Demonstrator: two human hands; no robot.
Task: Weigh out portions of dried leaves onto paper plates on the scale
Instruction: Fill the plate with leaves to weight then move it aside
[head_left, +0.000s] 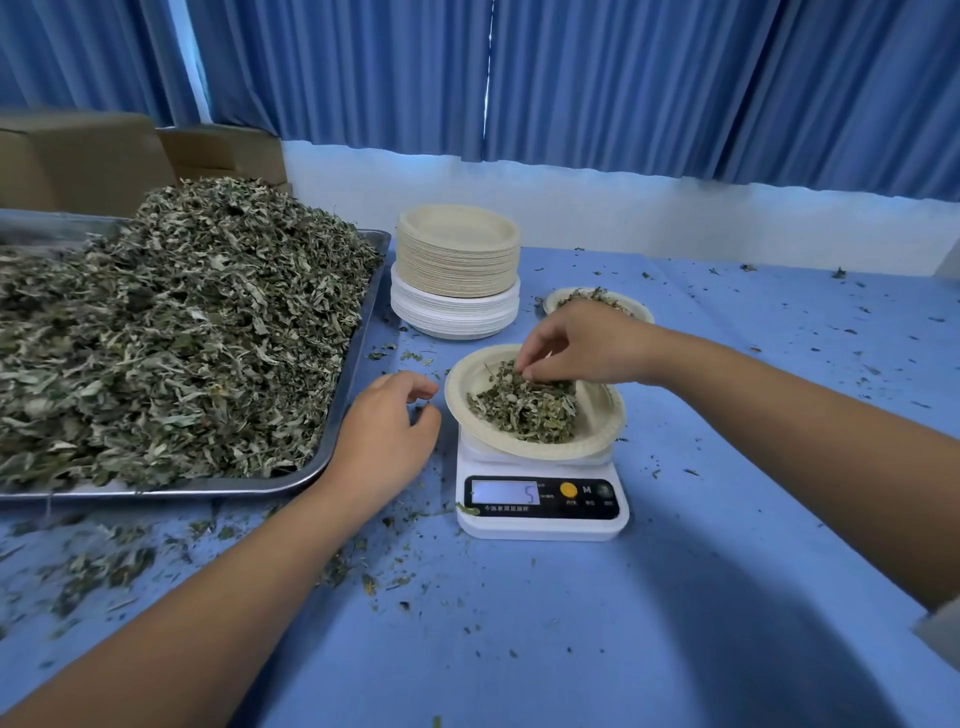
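In the head view, a large steel tray (358, 332) fills the left of the frame, piled high with a loose heap of dried grey-green leaves (171, 332). Just right of its far corner stands a stack of round paper plates (457, 260), tan ones on top of white ones. At centre, a small white digital kitchen scale (540, 519) carries a tan paper plate (597, 415), tilted slightly, with a small portion of leaves (524, 410) on it. The display shows a 5.

My right hand (582, 345) reaches in from the right, fingertips pinching leaves at the top of that portion. It covers part of a second filled paper plate (636, 312) lying behind it on the counter. My left hand (384, 441) rests between the tray and the scale, fingers loosely curled and holding nothing, just beside the plate's left rim.

The counter (727, 571) is covered in a pale blue cloth scattered with leaf crumbs, thickest in front of the tray at lower left. Pleated blue curtains (623, 78) hang across the top above a white wall band, and brown cardboard boxes (78, 161) sit behind the tray at upper left.
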